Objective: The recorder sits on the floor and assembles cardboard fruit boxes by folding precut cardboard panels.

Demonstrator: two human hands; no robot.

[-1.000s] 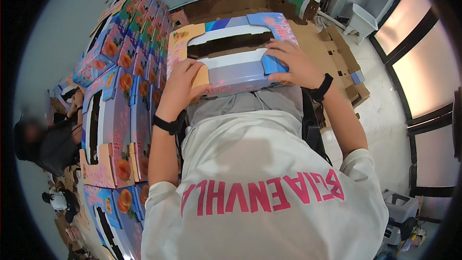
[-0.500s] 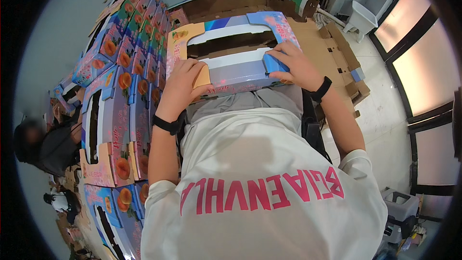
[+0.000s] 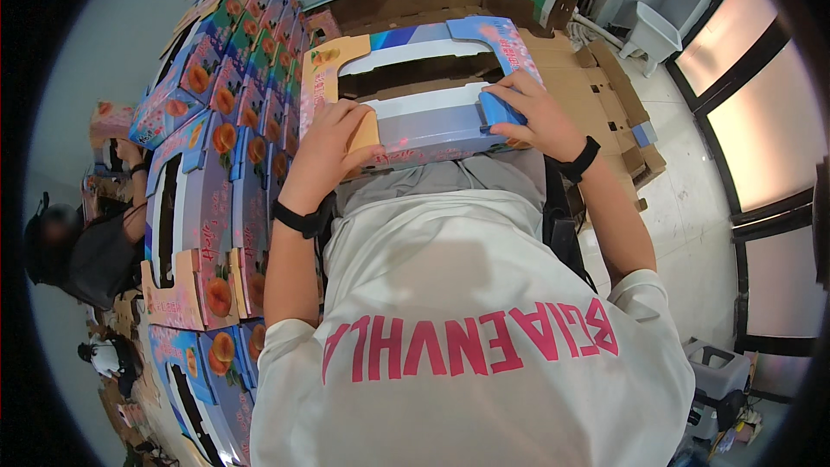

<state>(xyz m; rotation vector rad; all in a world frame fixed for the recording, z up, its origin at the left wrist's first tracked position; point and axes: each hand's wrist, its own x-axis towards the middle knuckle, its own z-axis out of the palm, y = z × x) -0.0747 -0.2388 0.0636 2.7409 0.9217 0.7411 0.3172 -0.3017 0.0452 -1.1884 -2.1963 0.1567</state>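
In front of my body is a printed cardboard fruit carton (image 3: pixel 430 128), blue, pink and peach, with a long opening in its top and a brown inside. My left hand (image 3: pixel 330 143) is wrapped round its near left corner, thumb on the front side and fingers over the peach-coloured corner flap. At the near right corner, my right hand (image 3: pixel 538 118) grips the blue corner flap between thumb and fingers. Both wrists wear black bands. The carton's near side is close against my grey clothing, and its underside is hidden.
Tall stacks of similar cartons (image 3: pixel 220 134) rise close on my left. Behind them a co-worker (image 3: pixel 99 251) in dark clothing handles a carton. Flattened brown cardboard (image 3: pixel 575 91) lies beyond the carton and to its right. A white basin (image 3: pixel 650 30) stands farther right by dark-framed panels.
My hands and the carton have hardly moved. On the left, the co-worker's arm has come up, and a pinkish carton now shows higher beside the stack.
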